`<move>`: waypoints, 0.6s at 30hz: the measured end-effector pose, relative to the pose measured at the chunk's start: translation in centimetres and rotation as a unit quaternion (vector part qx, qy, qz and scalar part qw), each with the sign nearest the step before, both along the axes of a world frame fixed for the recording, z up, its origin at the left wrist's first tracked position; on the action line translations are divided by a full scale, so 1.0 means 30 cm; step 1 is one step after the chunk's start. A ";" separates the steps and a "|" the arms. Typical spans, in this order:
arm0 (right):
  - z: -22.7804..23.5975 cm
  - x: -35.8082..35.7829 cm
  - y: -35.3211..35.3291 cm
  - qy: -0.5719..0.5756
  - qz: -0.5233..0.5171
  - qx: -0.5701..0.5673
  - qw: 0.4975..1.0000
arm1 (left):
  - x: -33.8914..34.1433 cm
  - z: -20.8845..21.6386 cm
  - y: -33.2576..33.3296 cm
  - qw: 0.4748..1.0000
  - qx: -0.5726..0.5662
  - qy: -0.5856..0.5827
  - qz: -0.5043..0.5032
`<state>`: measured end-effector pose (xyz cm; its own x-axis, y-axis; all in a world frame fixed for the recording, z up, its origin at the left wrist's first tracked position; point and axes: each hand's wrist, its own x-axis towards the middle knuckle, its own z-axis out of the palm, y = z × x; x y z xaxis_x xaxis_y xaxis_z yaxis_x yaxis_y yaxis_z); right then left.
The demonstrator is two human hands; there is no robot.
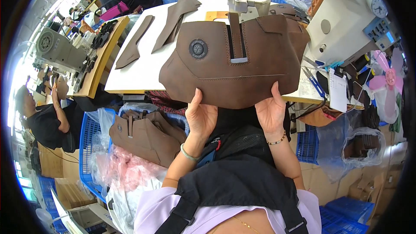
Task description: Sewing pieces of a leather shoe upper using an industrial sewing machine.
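A brown stitched leather shoe upper (208, 67) is spread in front of me, with a round black badge at its left and a slotted strap at its top middle. My left hand (201, 115) grips its lower edge, thumb on the face and fingers hidden behind. My right hand (272, 110) pinches the same edge farther right in the same way. The upper is held up over the front of the white worktable (130, 80), its face toward me. Just beyond it, partly covered, is the head of a sewing machine (329, 13).
Flat brown leather pieces (136, 45) lie on the table's left. Similar uppers (143, 136) fill a blue basket (86, 147) beside me, with plastic bags. Blue-handled snips (314, 82) and a pink fan (390, 78) are at the right. A co-worker (47, 121) sits at the left.
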<state>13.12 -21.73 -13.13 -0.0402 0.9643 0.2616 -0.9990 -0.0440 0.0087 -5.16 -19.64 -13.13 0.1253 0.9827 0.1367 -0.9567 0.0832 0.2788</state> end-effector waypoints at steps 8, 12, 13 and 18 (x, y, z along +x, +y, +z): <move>0.000 0.000 0.012 -0.010 0.005 -0.031 0.999 | 0.007 0.024 -0.004 1.000 0.005 0.008 -0.017; -0.015 0.027 0.020 0.005 0.008 -0.013 1.000 | 0.016 0.066 -0.016 0.997 0.040 0.071 0.015; -0.014 0.029 0.023 0.015 0.004 -0.011 1.000 | 0.017 0.074 -0.018 0.996 0.039 0.071 0.023; -0.007 0.010 0.037 0.004 0.001 -0.001 1.000 | -0.006 0.085 -0.027 0.994 0.045 0.095 0.032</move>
<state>13.41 -20.62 -13.36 -0.0396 0.9647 0.2602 -0.9988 -0.0453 0.0162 -5.33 -20.46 -10.59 0.0959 0.9741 0.2047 -0.8884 -0.0090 0.4590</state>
